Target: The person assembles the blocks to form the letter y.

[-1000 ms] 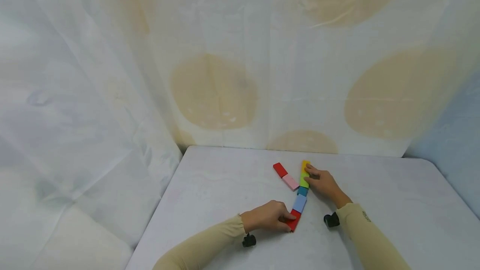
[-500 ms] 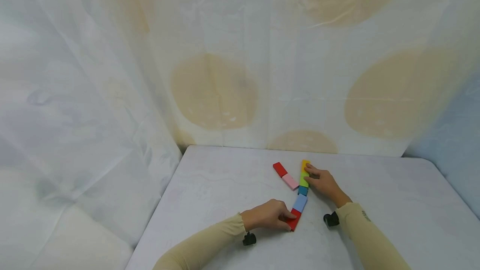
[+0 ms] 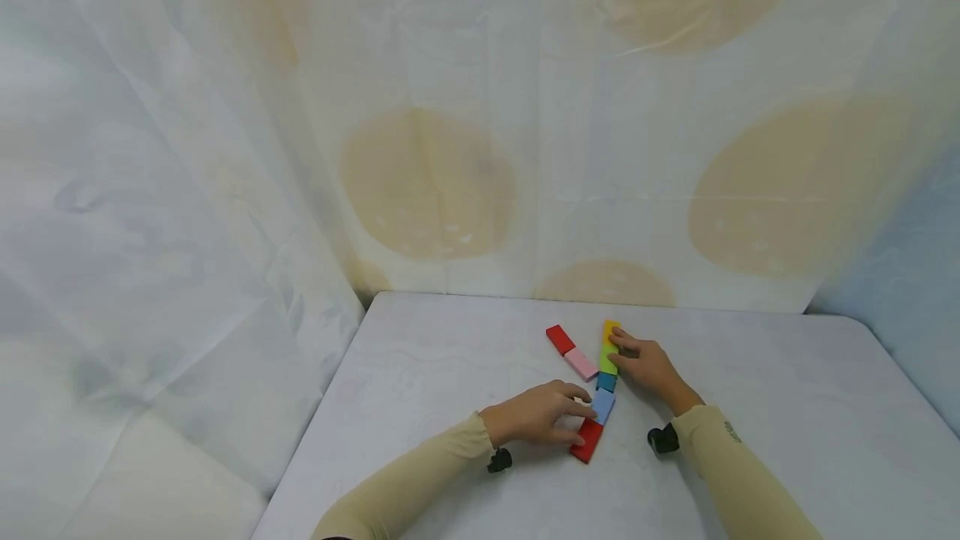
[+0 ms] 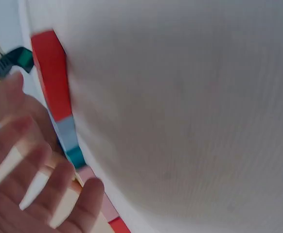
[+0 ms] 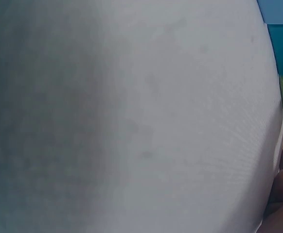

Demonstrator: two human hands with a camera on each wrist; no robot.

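- Seven flat rectangular coloured blocks lie on the pale grey tabletop (image 3: 750, 407), nearer its far edge than its near edge.
- Five of them form one end-to-end line: a red block (image 3: 587, 442) at the near end, then a light blue block (image 3: 602, 405), a small teal block (image 3: 606, 382), a green block (image 3: 607, 361) and a yellow-orange block (image 3: 611, 328) at the far end.
- The red block sits slightly askew from the light blue one.
- Two more lie just left of the line's far half, touching end to end: a second red block (image 3: 559, 339) and a pink block (image 3: 581, 363).
- There are two hands, both in beige sleeves with a small black camera at each wrist.
- The left hand (image 3: 536, 419) has its fingers spread and relaxed, its fingertips at the light blue block and the far end of the near red block; whether they press down cannot be told.
- The right hand (image 3: 651, 369) lies flat beside the line's right edge, fingers straight, touching the green and yellow-orange blocks.
- In the left wrist view the blocks are blurred and the spread fingers (image 4: 32, 170) cover part of the line.
- The right wrist view is mostly bare tabletop; only cut-off corners of blue, teal and green blocks and a fingertip show at the right margin.
- A draped white sheet with tan circles (image 3: 427, 182) hides everything behind the far edge.
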